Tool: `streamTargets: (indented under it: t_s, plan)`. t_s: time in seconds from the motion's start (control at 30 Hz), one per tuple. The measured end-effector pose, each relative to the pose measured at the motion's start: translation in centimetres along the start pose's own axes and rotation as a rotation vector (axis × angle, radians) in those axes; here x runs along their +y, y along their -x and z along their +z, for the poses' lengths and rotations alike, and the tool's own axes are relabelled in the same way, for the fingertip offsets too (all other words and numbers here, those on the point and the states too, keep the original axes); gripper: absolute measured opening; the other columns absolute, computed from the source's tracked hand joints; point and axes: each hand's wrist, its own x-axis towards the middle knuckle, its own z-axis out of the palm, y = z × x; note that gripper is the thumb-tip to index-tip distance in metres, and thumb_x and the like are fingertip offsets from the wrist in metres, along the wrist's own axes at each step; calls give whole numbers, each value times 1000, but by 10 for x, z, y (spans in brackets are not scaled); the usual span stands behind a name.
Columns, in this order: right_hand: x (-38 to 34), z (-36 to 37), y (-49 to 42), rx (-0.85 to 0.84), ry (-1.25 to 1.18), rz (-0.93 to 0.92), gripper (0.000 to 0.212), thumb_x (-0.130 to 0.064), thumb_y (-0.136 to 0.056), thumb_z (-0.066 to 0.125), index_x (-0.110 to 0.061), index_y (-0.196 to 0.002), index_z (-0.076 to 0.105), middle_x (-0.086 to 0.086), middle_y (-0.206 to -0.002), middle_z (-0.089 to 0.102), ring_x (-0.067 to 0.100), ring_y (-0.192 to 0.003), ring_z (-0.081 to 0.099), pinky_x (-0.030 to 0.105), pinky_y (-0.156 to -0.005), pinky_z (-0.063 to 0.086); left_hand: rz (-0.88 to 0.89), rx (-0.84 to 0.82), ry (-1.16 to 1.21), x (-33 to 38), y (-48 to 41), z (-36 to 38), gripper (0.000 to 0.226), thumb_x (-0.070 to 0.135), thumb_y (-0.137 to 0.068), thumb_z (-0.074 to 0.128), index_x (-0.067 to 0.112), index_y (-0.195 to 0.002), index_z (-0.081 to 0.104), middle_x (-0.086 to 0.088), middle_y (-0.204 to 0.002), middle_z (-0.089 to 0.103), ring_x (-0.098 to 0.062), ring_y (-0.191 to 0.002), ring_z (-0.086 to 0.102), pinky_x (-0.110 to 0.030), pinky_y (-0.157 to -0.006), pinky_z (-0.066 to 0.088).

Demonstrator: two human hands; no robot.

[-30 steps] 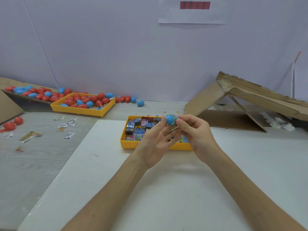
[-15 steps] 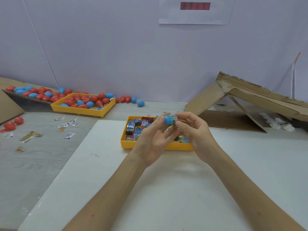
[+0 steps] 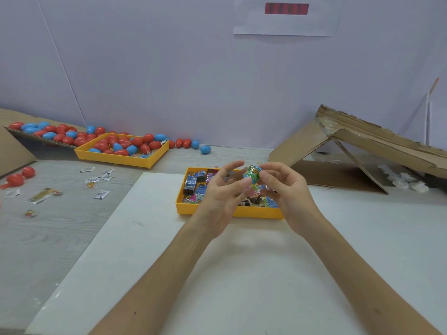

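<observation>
While the right hand point(image 3: 285, 192) is pinching a small blue plastic egg wrapped in a green printed label point(image 3: 252, 174) between thumb and curled fingers, the left hand point(image 3: 222, 197) is lying spread and nearly straight beside it, one fingertip touching the egg's lower edge. Just beneath the grip, a yellow plastic tray of colourful printed packets point(image 3: 193, 209) is sitting on a white board point(image 3: 217, 274). Well off to the grip's left, a second yellow tray heaped with red and blue eggs point(image 3: 116, 160) is standing near the wall.

Probably a toy-packing workroom: a tray of plastic eggs point(image 3: 121, 161), a tray of wrapped packets point(image 3: 193, 209), cardboard ramps point(image 3: 377, 141), all on one worktable.
</observation>
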Motion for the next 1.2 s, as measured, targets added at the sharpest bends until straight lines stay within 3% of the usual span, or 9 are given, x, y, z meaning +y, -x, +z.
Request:
streamTargets:
  t_s: [0.1, 0.3, 0.47, 0.6, 0.7, 0.87, 1.0, 1.2]
  plan:
    - [-1, 0, 1, -7, -5, -14, 21, -29, -80, 75, -21, -99, 76, 5, -95, 74, 14, -84, 69, 23, -68, 55, 5, 7, -25, 1, 0, 1, 47, 7, -82, 74, 17, -126, 62, -3, -112, 72, -22, -109, 69, -32, -93, 56]
    - [-2, -1, 1, -3, -44, -10, 4, -24, -80, 73, -25, -81, 77, 6, -98, 74, 16, -88, 68, 26, -73, 56, 11, -15, -12, 3, 2, 3, 47, 4, -83, 71, 15, -127, 60, -7, -116, 72, -23, -110, 69, -32, -90, 57]
    - [-2, -1, 0, -25, -67, -10, 10, -23, -85, 71, -20, -92, 77, 6, -95, 74, 16, -88, 69, 25, -70, 55, 12, -23, 22, 4, 3, 5, 46, 4, -82, 72, 12, -126, 61, -11, -115, 69, -24, -108, 69, -32, -91, 56]
    - [-1, -2, 0, -40, -77, -8, 14, -22, -89, 71, -20, -102, 75, 7, -97, 72, 16, -87, 68, 25, -70, 55, -3, -17, 57, 4, 4, 7, 41, 20, -89, 71, 12, -127, 60, -14, -118, 70, -29, -112, 68, -32, -93, 57]
    - [0, -1, 1, -32, 12, -42, 23, -23, -86, 73, -20, -109, 73, 8, -100, 71, 17, -88, 66, 27, -74, 55, -15, 21, 57, 4, 4, 6, 41, 27, -93, 63, 9, -130, 58, -14, -123, 71, -28, -114, 69, -31, -94, 57]
    - [2, 2, 2, 47, 280, -200, 24, -8, -88, 74, -21, -108, 72, 1, -102, 74, 16, -91, 68, 36, -81, 58, -34, 55, 18, 4, 4, 7, 36, 30, -99, 56, 9, -128, 58, -16, -124, 71, -27, -115, 68, -31, -93, 57]
    - [1, 4, 3, 44, 296, -262, 24, -2, -90, 71, -23, -102, 72, -6, -98, 75, 10, -92, 70, 22, -75, 56, -65, 44, 2, 2, 4, 6, 30, 27, -105, 47, 11, -126, 62, -14, -118, 73, -25, -110, 71, -32, -92, 58]
    - [3, 3, 4, 48, 330, -286, 20, -10, -89, 71, -27, -101, 74, -5, -99, 76, 15, -92, 72, 24, -74, 57, -118, 50, 47, 2, 4, 9, 32, 33, -102, 51, 20, -110, 79, -13, -116, 74, -24, -106, 72, -32, -87, 59]
